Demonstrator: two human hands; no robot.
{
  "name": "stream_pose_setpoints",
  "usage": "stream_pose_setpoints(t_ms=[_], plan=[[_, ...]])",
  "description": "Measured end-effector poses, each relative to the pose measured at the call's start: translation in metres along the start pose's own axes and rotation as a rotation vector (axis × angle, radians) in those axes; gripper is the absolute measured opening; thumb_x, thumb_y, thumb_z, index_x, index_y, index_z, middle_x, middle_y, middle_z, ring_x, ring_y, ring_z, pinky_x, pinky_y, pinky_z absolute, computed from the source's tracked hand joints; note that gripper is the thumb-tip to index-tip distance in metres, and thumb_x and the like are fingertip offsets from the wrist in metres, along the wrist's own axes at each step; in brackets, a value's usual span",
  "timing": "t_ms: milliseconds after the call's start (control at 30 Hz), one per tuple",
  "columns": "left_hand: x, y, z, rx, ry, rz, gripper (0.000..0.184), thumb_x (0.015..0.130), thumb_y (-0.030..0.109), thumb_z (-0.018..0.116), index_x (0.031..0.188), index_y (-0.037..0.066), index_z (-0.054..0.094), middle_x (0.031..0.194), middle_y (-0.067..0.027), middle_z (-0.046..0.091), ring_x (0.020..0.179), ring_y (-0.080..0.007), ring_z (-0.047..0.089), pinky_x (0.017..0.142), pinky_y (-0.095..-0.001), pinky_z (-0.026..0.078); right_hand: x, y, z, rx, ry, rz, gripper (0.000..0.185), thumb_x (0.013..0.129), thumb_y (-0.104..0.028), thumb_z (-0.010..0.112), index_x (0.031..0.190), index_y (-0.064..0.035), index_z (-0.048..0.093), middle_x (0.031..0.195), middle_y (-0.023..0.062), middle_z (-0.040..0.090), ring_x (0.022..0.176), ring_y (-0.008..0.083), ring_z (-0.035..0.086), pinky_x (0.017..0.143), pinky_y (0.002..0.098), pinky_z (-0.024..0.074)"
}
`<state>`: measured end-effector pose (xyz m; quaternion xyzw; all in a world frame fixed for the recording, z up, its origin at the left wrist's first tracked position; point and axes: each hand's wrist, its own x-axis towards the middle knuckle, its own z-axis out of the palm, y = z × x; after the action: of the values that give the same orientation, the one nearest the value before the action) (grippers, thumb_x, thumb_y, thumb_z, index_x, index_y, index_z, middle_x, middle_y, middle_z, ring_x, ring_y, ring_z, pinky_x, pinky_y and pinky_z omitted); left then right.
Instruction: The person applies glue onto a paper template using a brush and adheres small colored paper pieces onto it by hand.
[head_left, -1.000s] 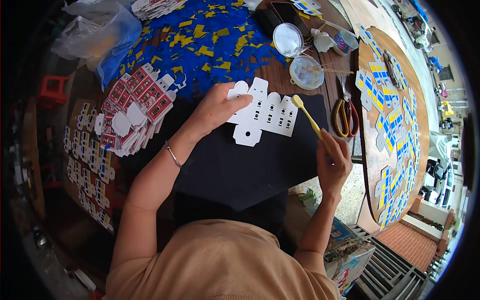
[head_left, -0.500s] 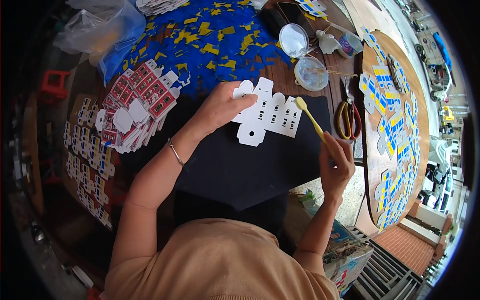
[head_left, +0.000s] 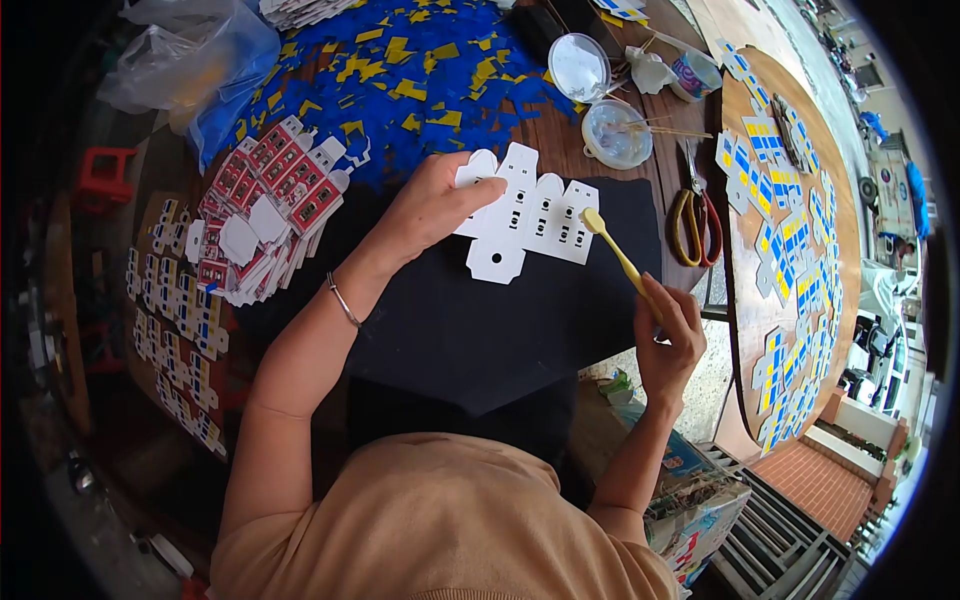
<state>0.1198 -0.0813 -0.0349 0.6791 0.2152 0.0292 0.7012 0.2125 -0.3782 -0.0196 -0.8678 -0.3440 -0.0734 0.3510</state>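
My left hand (head_left: 437,203) pinches the left part of a white die-cut card box blank (head_left: 507,225), thumb on top. Small dark cutouts run along its panels, and a round hole shows in its lower flap. My right hand (head_left: 668,335) is closed around the handle of a yellow toothbrush (head_left: 622,259). The brush head lies over the right panel of the blank; whether bristles touch it I cannot tell. Beneath the blank spreads a black cloth (head_left: 500,340). Left of it rises a messy stack of red-printed card blanks (head_left: 280,190).
Blue and yellow paper scraps (head_left: 400,80) cover the back of the table. At the right lie scissors (head_left: 694,225), near a round plastic tub (head_left: 615,135) with sticks and its lid (head_left: 579,68). Blue-and-yellow blanks (head_left: 785,270) cover a round board. A plastic bag (head_left: 200,60) sits back left.
The toothbrush head has shifted slightly down the right panel of the blank. The whole view has shifted a little; my left hand keeps its hold.
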Motion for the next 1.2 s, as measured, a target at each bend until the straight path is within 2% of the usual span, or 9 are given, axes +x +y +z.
stream_pose_setpoints(t_ms=[200, 433, 533, 633, 733, 933, 1033, 1133, 1200], plan=[[0.001, -0.001, 0.0, 0.018, 0.007, -0.008, 0.025, 0.093, 0.016, 0.063, 0.11, -0.002, 0.066, 0.098, -0.0053, 0.071, 0.086, -0.0094, 0.066, 0.076, -0.0251, 0.053, 0.004, 0.002, 0.003, -0.048, -0.001, -0.073, 0.037, 0.077, 0.004, 0.074, 0.11, -0.0133, 0.075, 0.089, 0.0041, 0.067, 0.069, 0.0147, 0.066, 0.058, 0.0272, 0.0524], [0.0, 0.0, 0.0, 0.01, -0.003, 0.003, 0.025, 0.094, 0.016, 0.063, 0.11, -0.002, 0.066, 0.098, -0.0053, 0.071, 0.086, -0.0089, 0.066, 0.077, -0.0249, 0.053, -0.002, 0.003, -0.008, 0.062, 0.015, 0.051, 0.037, 0.078, 0.006, 0.073, 0.11, -0.0118, 0.075, 0.09, 0.0051, 0.067, 0.071, 0.0134, 0.066, 0.057, 0.0264, 0.0524], [-0.001, 0.0, 0.004, -0.054, 0.037, 0.055, 0.027, 0.091, 0.019, 0.063, 0.099, -0.006, 0.067, 0.087, -0.0053, 0.07, 0.078, -0.0082, 0.065, 0.069, -0.0261, 0.052, -0.003, 0.001, -0.009, 0.051, -0.007, 0.075, 0.037, 0.078, 0.007, 0.073, 0.11, -0.0115, 0.075, 0.09, 0.0053, 0.066, 0.07, 0.0124, 0.066, 0.057, 0.0256, 0.0525], [0.0, -0.001, 0.003, -0.032, 0.033, 0.054, 0.027, 0.091, 0.019, 0.063, 0.1, -0.006, 0.067, 0.087, -0.0051, 0.07, 0.078, -0.0079, 0.065, 0.069, -0.0261, 0.052, -0.005, 0.001, -0.01, 0.063, -0.056, 0.065, 0.038, 0.078, 0.007, 0.073, 0.11, -0.0119, 0.075, 0.09, 0.0052, 0.066, 0.069, 0.0119, 0.065, 0.057, 0.0252, 0.0526], [0.0, 0.001, 0.0, -0.021, -0.011, -0.002, 0.025, 0.094, 0.017, 0.063, 0.11, -0.002, 0.066, 0.097, -0.0041, 0.07, 0.086, -0.0079, 0.066, 0.077, -0.0245, 0.052, -0.008, 0.005, -0.007, 0.084, -0.061, 0.023, 0.037, 0.077, 0.006, 0.074, 0.109, -0.0124, 0.075, 0.089, 0.0052, 0.067, 0.068, 0.0128, 0.065, 0.058, 0.0259, 0.0527], [0.0, 0.001, 0.0, -0.015, -0.005, -0.003, 0.025, 0.093, 0.017, 0.063, 0.11, -0.002, 0.066, 0.097, -0.0042, 0.07, 0.086, -0.008, 0.066, 0.077, -0.0243, 0.052, -0.007, 0.006, -0.005, 0.044, -0.06, -0.038, 0.036, 0.076, 0.006, 0.074, 0.107, -0.0125, 0.075, 0.087, 0.0047, 0.067, 0.067, 0.0141, 0.066, 0.058, 0.0268, 0.0529], [0.001, 0.0, 0.0, 0.007, -0.006, 0.005, 0.026, 0.093, 0.017, 0.063, 0.111, -0.002, 0.066, 0.098, -0.0043, 0.07, 0.086, -0.0083, 0.066, 0.077, -0.0244, 0.052, -0.008, 0.009, -0.009, 0.059, -0.095, -0.035, 0.037, 0.076, 0.006, 0.074, 0.108, -0.0121, 0.075, 0.088, 0.0049, 0.067, 0.068, 0.0128, 0.065, 0.057, 0.0258, 0.0521], [0.001, -0.002, -0.001, -0.004, -0.009, 0.008, 0.026, 0.093, 0.017, 0.063, 0.111, -0.003, 0.066, 0.098, -0.0046, 0.071, 0.086, -0.0087, 0.066, 0.077, -0.0246, 0.052, -0.009, 0.004, -0.014, 0.107, -0.074, 0.08, 0.036, 0.078, 0.006, 0.074, 0.11, -0.0111, 0.075, 0.089, 0.0055, 0.067, 0.069, 0.0114, 0.065, 0.057, 0.0248, 0.0513], [0.002, -0.005, -0.001, -0.001, -0.01, 0.014, 0.026, 0.093, 0.017, 0.063, 0.111, -0.003, 0.066, 0.098, -0.0048, 0.071, 0.087, -0.009, 0.066, 0.077, -0.0247, 0.053, -0.008, 0.006, -0.012, 0.109, -0.033, 0.077, 0.036, 0.078, 0.007, 0.073, 0.11, -0.0104, 0.075, 0.09, 0.0058, 0.066, 0.069, 0.0109, 0.065, 0.057, 0.0244, 0.0511]])
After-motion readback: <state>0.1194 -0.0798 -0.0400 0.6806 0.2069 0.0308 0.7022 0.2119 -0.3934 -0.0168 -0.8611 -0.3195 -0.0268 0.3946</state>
